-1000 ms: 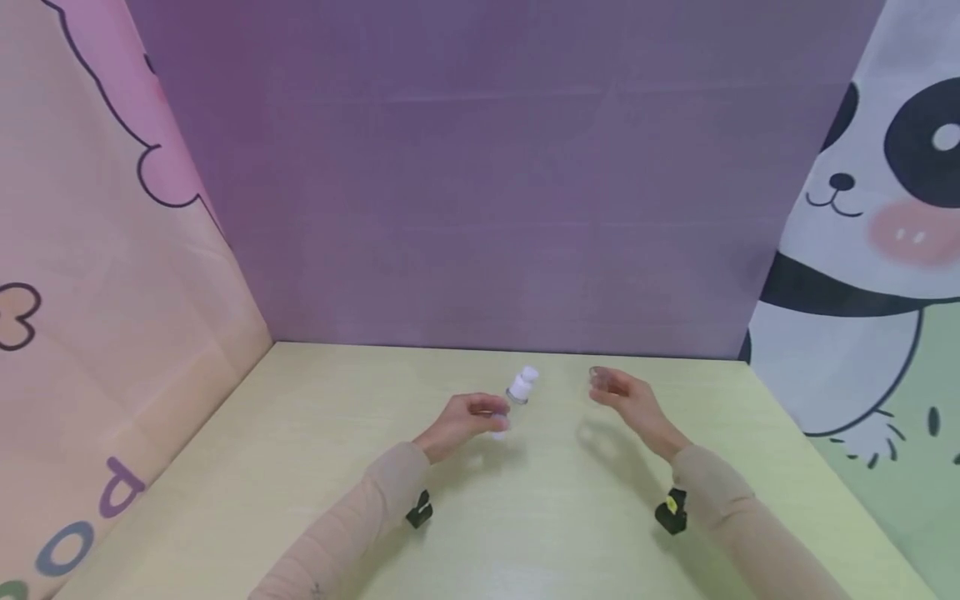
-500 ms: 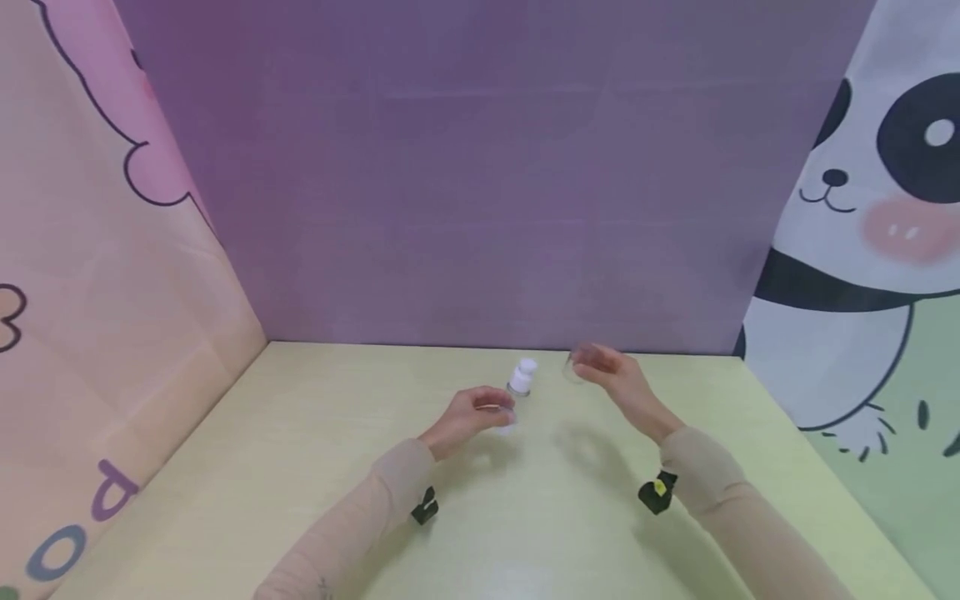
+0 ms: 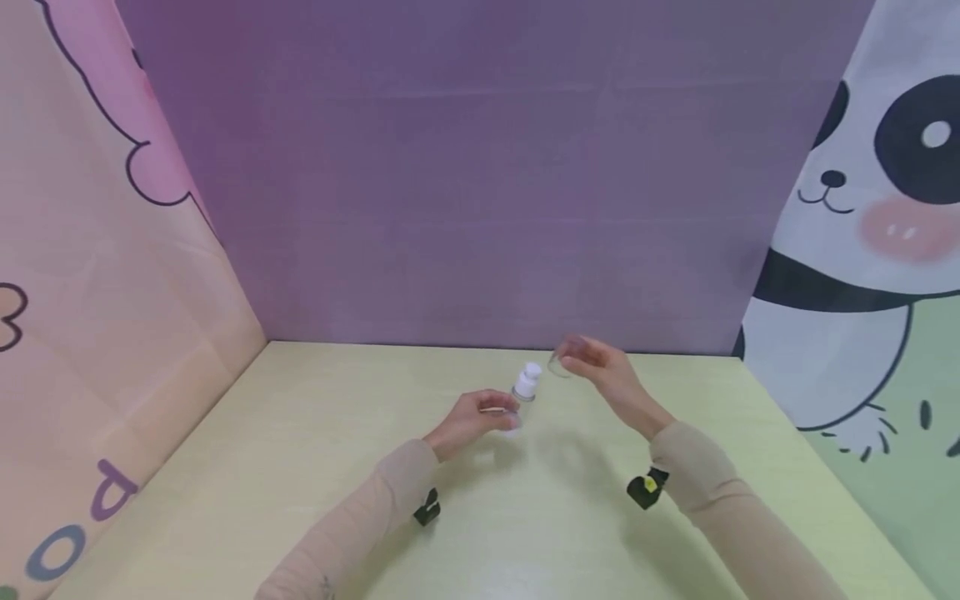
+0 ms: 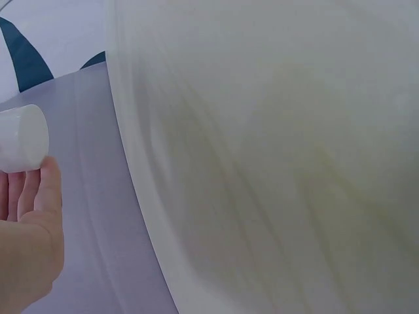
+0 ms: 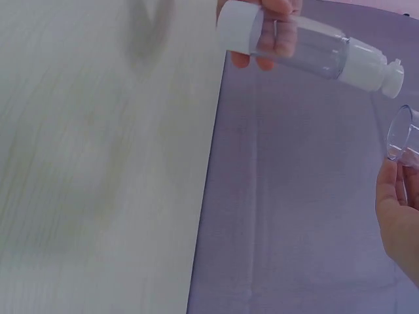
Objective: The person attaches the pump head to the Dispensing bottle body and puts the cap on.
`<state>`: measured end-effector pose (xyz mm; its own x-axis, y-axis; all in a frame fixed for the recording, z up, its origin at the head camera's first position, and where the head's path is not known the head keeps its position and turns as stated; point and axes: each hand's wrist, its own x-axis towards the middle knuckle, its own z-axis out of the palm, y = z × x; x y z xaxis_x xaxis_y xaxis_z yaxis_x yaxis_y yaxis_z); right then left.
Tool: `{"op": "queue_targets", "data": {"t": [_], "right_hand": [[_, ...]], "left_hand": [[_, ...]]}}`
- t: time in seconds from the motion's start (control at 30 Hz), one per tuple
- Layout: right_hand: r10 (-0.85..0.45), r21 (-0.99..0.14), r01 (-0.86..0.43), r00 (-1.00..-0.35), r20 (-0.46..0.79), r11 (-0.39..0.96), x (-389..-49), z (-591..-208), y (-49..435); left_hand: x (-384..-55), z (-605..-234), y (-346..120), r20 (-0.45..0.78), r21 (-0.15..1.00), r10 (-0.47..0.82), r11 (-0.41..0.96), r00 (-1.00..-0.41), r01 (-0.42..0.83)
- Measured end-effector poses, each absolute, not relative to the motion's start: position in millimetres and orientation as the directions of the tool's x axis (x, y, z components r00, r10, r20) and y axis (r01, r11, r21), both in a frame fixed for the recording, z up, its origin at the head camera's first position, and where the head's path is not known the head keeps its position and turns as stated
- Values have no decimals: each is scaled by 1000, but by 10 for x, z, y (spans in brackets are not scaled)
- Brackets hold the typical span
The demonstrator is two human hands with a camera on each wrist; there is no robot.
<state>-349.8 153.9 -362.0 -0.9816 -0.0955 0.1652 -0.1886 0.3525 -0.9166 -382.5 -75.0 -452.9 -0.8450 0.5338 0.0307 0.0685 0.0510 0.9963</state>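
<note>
My left hand (image 3: 474,422) grips a clear pump bottle (image 5: 304,49) by its lower body, near the white base (image 4: 23,139). The bottle's white pump head (image 3: 528,380) leans up and to the right in the head view. My right hand (image 3: 603,375) holds a clear cap (image 3: 558,364) between thumb and fingers, its open rim facing the pump head. In the right wrist view the cap's rim stands a short gap away from the pump nozzle, with the right hand (image 5: 399,216) below it. Both hands are raised above the table.
A pale yellow table (image 3: 360,392) lies under both hands, with their shadows on it. Behind it hangs a purple cloth backdrop (image 3: 480,183). Printed cloths flank it, one with a panda (image 3: 832,342). Dark camera mounts (image 3: 647,487) sit under both wrists.
My right hand has moved left and slightly up with the cap, close to the pump head. My left hand has shifted slightly right, still gripping the pump bottle.
</note>
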Motion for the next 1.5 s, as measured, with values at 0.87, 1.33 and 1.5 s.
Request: {"op": "queue_targets", "data": {"t": [0.87,1.33,1.5], "right_hand": [[-197,-932,-245,-960,196,267,-3460,-3537,1308],[-200,-925,-194,-971,133,326,-3468,-3636,1228],[-201,-913,-187,-972,120,362,-3472,-3683,1219]], "left_hand": [[-3782,-4537,-661,17,998,566,34,-824,44],[-3753,-4506,-648,35,998,558,23,-829,57],[-3776,-4519,-646,43,998,558,22,-829,67]]}}
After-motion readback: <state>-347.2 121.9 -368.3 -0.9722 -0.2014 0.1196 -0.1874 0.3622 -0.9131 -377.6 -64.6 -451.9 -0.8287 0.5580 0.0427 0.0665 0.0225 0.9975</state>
